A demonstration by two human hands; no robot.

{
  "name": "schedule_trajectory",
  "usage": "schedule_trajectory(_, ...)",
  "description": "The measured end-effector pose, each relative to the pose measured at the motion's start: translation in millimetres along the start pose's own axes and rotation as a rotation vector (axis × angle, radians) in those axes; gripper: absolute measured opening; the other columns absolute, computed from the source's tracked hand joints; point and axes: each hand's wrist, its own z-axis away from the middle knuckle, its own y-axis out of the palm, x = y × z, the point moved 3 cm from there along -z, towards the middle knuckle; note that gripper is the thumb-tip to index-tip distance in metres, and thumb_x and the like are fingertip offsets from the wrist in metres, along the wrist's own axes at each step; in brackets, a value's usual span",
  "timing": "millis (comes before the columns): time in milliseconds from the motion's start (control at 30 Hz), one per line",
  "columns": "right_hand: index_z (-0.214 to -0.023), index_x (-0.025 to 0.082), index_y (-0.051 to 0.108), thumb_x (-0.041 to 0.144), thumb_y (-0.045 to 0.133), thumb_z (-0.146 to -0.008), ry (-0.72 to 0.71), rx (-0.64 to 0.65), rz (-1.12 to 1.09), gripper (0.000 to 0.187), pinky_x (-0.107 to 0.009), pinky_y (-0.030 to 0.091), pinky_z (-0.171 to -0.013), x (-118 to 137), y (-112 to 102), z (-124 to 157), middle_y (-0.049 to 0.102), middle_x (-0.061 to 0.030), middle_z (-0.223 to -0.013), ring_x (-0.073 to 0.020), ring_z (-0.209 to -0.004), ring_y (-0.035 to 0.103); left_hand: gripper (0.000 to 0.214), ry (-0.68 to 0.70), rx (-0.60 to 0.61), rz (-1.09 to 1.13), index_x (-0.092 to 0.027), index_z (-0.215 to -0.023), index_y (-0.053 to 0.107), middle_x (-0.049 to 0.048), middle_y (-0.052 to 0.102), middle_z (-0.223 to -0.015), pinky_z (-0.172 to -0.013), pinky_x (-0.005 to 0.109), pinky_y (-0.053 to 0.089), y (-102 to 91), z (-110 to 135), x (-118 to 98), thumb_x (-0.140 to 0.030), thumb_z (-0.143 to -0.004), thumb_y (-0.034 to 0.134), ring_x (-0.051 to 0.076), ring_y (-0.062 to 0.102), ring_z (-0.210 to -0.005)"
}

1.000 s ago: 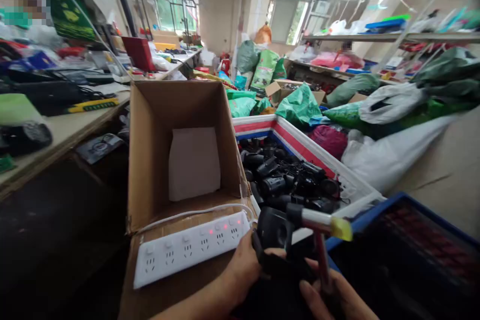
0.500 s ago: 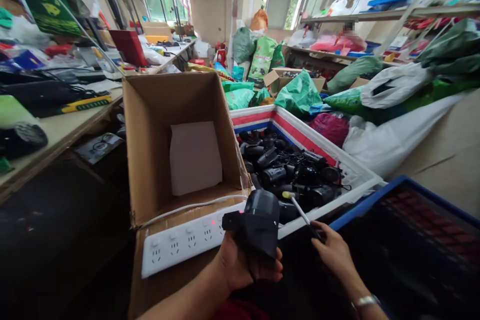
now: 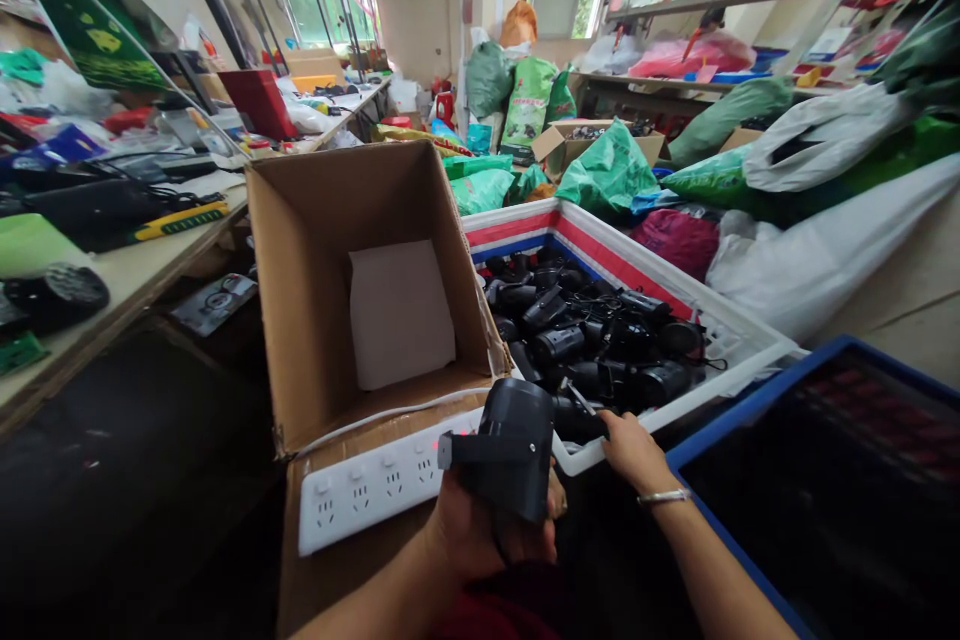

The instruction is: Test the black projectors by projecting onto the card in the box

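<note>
My left hand [image 3: 480, 530] is wrapped from below around a black cylindrical housing with a bracket [image 3: 517, 435], its exact kind unclear. The housing stands tilted, close to the white power strip [image 3: 371, 485]. My right hand [image 3: 634, 450], with a metal bracelet at the wrist, grips a thin metal-shafted tool [image 3: 579, 396] over the near rim of the white crate [image 3: 592, 458]. The tool's tip points up and left, in front of the black housings; its handle is mostly hidden by my fingers. Many similar black housings [image 3: 559, 345] lie heaped in the crate.
An open cardboard box [image 3: 300, 320] lies on its side behind the power strip. A blue crate [image 3: 690, 450] stands at right. A cluttered workbench [image 3: 127, 270] runs along the left. Green bags [image 3: 607, 170] and white sacks [image 3: 810, 270] are piled behind the crates.
My right hand has moved up and left with the tool, closer to the white crate's rim. The housing in my left hand has turned slightly. The view has shifted a little.
</note>
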Motion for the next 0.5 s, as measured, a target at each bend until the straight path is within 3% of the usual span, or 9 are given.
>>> schedule_trajectory(133,-0.126,0.019,0.049,0.03,0.051,-0.092,-0.026,0.037,0.038,0.035,-0.041,0.051,-0.081,3,-2,8,0.06,-0.0071,-0.111,-0.0193,-0.092,0.062,0.086,0.0,-0.051,0.015,-0.005,-0.114,0.059,0.0139,0.07,-0.088,-0.072,0.038,0.044,-4.2,1,-1,-0.075,-0.065,0.052,0.024,0.064,-0.073)
schedule_trajectory(333,-0.124,0.017,0.052,0.026,0.055,-0.089,-0.067,0.087,-0.007,0.036,-0.044,0.051,-0.084,-1,-1,8,0.065,-0.0072,-0.105,-0.0211,-0.094,0.064,0.081,0.017,-0.119,0.047,0.0,-0.1,0.063,0.0161,0.069,-0.087,-0.073,0.035,0.041,-6.1,0,0,-0.069,-0.057,0.064,0.023,0.062,-0.073)
schedule_trajectory(500,-0.127,0.006,0.052,0.019,0.053,-0.083,-0.08,-0.018,-0.15,0.045,-0.05,0.046,-0.087,3,-14,26,0.064,-0.0228,-0.108,-0.0355,-0.104,0.061,0.074,0.039,-0.173,0.059,-0.006,-0.098,0.065,0.0122,0.071,-0.085,-0.076,0.033,0.041,-7.7,1,0,-0.069,-0.061,0.063,0.022,0.064,-0.075)
